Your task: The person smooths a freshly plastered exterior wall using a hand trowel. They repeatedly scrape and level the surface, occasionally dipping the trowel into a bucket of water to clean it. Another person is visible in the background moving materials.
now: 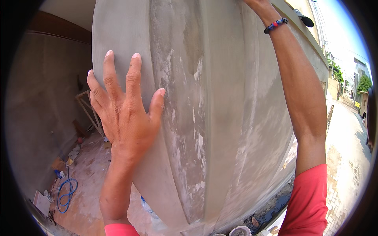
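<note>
My left hand (124, 100) rests with spread fingers against a smooth grey plastered band (118, 23) at the edge of a wall. Its thumb reaches to the seam beside a rougher, recessed strip (185, 129) with white flaking patches. My right arm (303, 86) stretches up along the right side of the wall (224, 98), wearing a dark beaded bracelet (275, 26) with a red bead. Only the heel of my right hand (258, 4) shows at the top edge; its fingers and anything in them are out of the picture.
Left of the wall edge lies a room with a dusty tiled floor (88, 169), a coiled blue hose (67, 192) and a leaning wooden frame (89, 112). Buckets (240, 231) stand at the wall's foot, near a dark wet gutter (271, 204). A sunlit paved lane (338, 165) runs along the right.
</note>
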The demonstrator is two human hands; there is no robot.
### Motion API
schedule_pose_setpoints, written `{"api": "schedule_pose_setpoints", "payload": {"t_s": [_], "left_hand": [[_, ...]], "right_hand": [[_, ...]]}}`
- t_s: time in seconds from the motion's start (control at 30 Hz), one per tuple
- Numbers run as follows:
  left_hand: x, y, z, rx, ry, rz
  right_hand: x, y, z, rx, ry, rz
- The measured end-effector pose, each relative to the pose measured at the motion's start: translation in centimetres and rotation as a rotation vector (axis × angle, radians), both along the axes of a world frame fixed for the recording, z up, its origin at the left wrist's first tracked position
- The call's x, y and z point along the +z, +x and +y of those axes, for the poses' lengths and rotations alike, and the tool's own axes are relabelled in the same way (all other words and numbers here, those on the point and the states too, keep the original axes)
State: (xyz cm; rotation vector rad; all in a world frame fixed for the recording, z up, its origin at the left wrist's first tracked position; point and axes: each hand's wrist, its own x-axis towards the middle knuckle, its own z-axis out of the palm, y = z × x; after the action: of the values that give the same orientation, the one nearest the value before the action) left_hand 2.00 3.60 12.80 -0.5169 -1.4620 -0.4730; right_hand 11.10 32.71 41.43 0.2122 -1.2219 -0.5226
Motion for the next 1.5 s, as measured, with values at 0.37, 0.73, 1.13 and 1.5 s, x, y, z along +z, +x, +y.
{"api": "schedule_pose_setpoints", "payload": {"t_s": [0.37, 0.73, 1.13, 1.5], "left_hand": [[-0.3, -0.5, -0.6, 0.062, -0.019, 0.010], [0.0, -0.7, -0.3, 0.093, -0.036, 0.007], [-0.6, -1.0, -0.6, 0.066, -0.031, -0.013], [-0.6, -0.8, -0.6, 0.009, -0.008, 0.009]], "right_hand": [[-27.5, -0.6, -4.4, 0.246, -0.296, -0.168], [-24.3, -0.5, -4.5, 0.239, -0.368, -0.123], [-32.3, -0.4, -5.9, 0.281, -0.431, -0.178], [-29.3, -1.7, -6.2, 0.326, -0.323, -0.163]]}}
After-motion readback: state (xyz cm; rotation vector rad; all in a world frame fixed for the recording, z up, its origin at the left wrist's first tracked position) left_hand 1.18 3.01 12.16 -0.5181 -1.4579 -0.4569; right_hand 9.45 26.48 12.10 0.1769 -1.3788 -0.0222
